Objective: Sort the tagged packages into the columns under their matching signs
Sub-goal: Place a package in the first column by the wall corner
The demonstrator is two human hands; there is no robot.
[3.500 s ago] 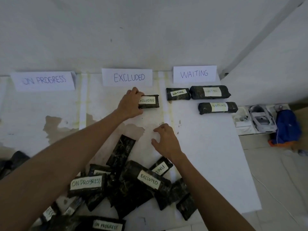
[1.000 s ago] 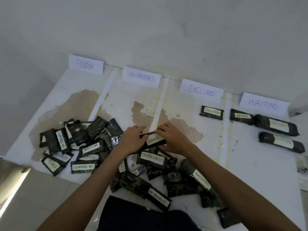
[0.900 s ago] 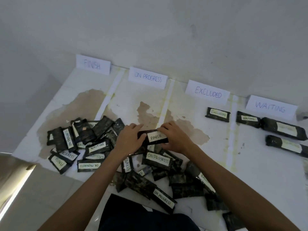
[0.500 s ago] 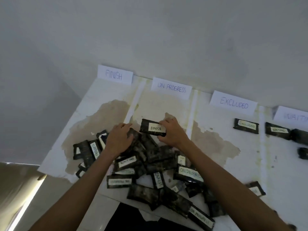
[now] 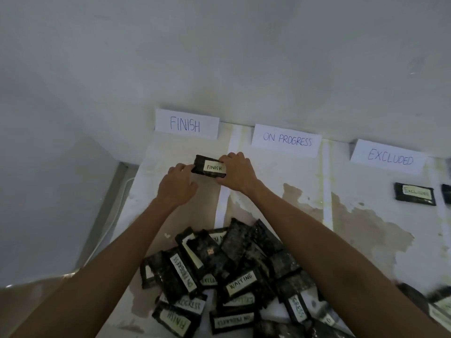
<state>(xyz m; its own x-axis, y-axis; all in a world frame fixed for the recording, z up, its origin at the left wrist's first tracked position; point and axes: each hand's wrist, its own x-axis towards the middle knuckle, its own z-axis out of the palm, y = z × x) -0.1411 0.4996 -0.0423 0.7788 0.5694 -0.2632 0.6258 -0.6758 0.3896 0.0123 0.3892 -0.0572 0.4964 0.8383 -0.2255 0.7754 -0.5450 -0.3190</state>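
Observation:
A dark package tagged FINISH (image 5: 208, 166) lies at the top of the leftmost column, just below the FINISH sign (image 5: 186, 123). My right hand (image 5: 238, 172) grips its right end, fingers curled over the top edge. My left hand (image 5: 177, 184) touches its left end with the fingertips. The ON PROGRESS sign (image 5: 286, 140) and the EXCLUDED sign (image 5: 389, 156) stand further right along the wall. One package tagged EXCLUDED (image 5: 415, 193) lies under its sign. A heap of several tagged dark packages (image 5: 234, 281) sits between my forearms.
The white table (image 5: 366, 240) is stained brown and split into columns by white tape strips (image 5: 223, 191). Its left edge drops off beside a grey wall. Another dark package shows at the right frame edge (image 5: 447, 193).
Both hands carried the FINISH package up and left from the heap to the spot under the FINISH sign. The view swung left, so the WAITING column has left the frame.

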